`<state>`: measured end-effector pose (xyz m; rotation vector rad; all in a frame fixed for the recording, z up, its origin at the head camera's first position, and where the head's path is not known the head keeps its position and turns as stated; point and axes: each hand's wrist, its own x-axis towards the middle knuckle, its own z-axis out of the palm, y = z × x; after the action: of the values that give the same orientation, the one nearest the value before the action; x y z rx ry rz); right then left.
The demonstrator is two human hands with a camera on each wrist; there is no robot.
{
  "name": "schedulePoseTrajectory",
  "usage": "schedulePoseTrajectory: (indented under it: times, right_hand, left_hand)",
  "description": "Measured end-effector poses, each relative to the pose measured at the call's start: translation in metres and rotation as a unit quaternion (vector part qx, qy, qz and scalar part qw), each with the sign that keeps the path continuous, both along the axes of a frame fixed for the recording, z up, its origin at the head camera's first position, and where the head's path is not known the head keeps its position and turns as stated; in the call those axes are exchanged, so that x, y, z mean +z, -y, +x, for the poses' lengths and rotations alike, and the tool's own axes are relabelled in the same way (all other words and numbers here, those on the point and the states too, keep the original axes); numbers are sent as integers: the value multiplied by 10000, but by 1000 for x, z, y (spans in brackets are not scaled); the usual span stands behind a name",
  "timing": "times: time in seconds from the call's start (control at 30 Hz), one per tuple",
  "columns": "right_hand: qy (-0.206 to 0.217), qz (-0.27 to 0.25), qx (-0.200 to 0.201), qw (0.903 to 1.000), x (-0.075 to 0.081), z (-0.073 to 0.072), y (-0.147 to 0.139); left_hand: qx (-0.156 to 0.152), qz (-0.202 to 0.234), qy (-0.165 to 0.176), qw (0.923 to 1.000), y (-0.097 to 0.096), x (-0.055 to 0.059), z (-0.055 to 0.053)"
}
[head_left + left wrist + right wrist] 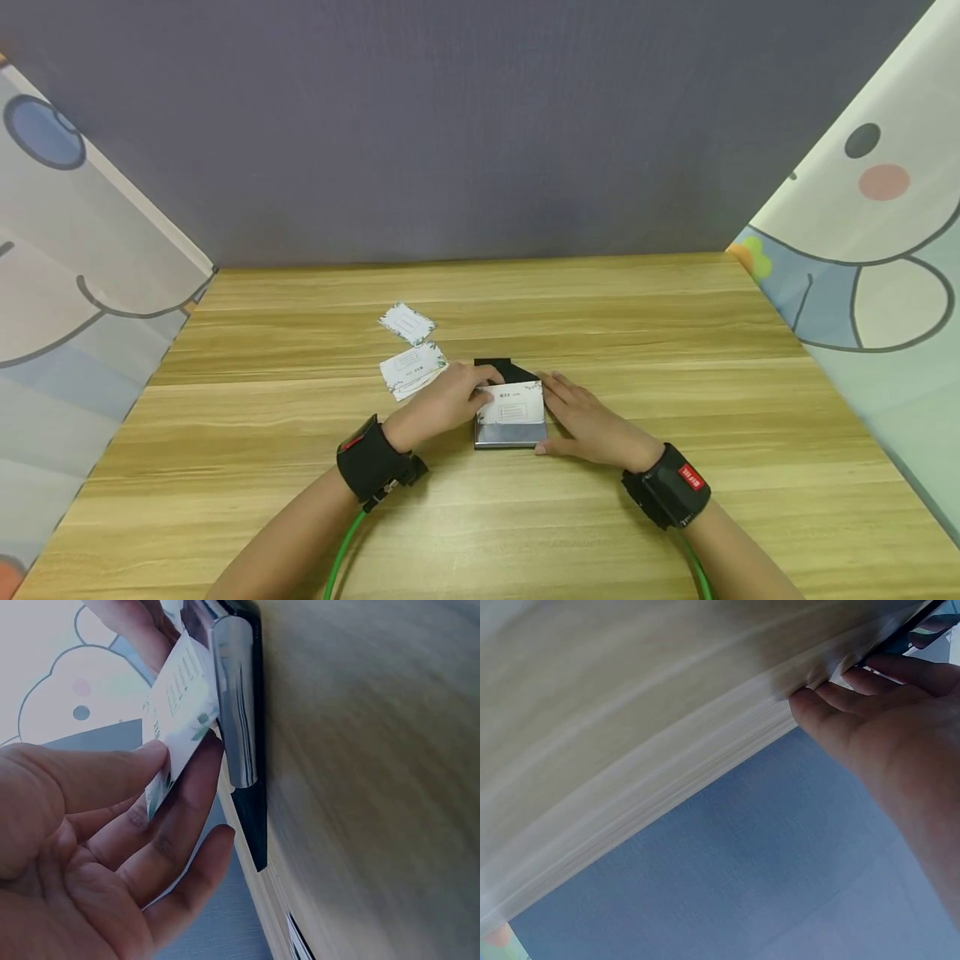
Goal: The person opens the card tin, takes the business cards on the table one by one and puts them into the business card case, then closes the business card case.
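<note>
A white business card (517, 405) with printed text and leafy corners lies over a card case (512, 436), which has a shiny metal front and a black flap (517, 372) behind. My left hand (447, 397) pinches the card's left side between thumb and fingers. In the left wrist view, the card (177, 705) tilts against the metal edge of the case (235, 705). On the case's right side rests my right hand (588, 422), fingers extended along the edge and thumb at the near corner. The right wrist view shows those fingers (832, 712) close to the tabletop.
Left of the case lie more printed cards (411, 367), overlapping, with another card (407, 322) behind them. The wooden table (480, 525) ends at a dark grey panel (480, 133). Green cables (344, 550) run from the wrist straps (372, 463).
</note>
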<state>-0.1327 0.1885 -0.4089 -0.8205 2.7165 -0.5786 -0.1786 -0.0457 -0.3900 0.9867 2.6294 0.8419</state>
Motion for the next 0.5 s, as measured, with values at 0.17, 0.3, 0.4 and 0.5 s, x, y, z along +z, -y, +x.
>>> schedulePoseTrajectory:
  times: [0.17, 0.3, 0.4, 0.5]
  right_hand:
    - [-35, -24, 8, 10000, 0, 0, 0]
    - [-38, -11, 1, 10000, 0, 0, 0]
    - [-44, 21, 16, 10000, 0, 0, 0]
    - [-15, 53, 23, 10000, 0, 0, 0]
  left_hand:
    - [-120, -108, -6, 9999, 0, 1, 1]
    - [-180, -303, -27, 9994, 0, 1, 1]
    - [-175, -493, -4, 9986, 0, 0, 2]
    - [-139, -674, 51, 9976, 1, 0, 3]
